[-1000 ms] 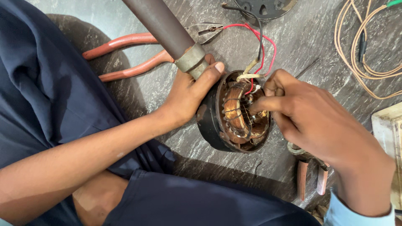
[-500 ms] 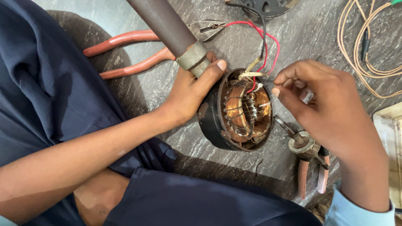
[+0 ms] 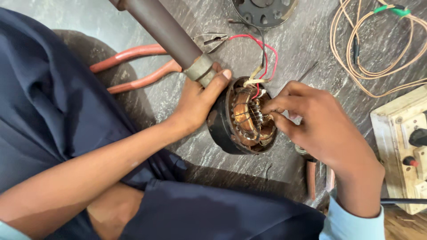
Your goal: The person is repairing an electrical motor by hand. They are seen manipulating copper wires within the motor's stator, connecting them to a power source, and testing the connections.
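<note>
A round black motor housing (image 3: 219, 126) stands tilted on the dark stone floor, with copper windings (image 3: 243, 116) showing inside. My left hand (image 3: 199, 98) grips its rim, thumb laid over the top edge. My right hand (image 3: 313, 129) reaches in from the right, its fingertips pinched on the windings near the red, black and white wires (image 3: 263, 58) that leave the top of the motor.
A brown metal pipe (image 3: 162, 31) slants over red-handled pliers (image 3: 147, 66). A coil of tan wire (image 3: 373, 53) lies at the top right and a pale switch board (image 3: 402, 142) at the right edge. A black round cover (image 3: 263, 11) sits at the top. My dark-trousered legs (image 3: 49, 115) fill the left.
My right hand, which had lifted away to the right half a second ago, has come back to the windings. The left hand keeps its hold on the housing.
</note>
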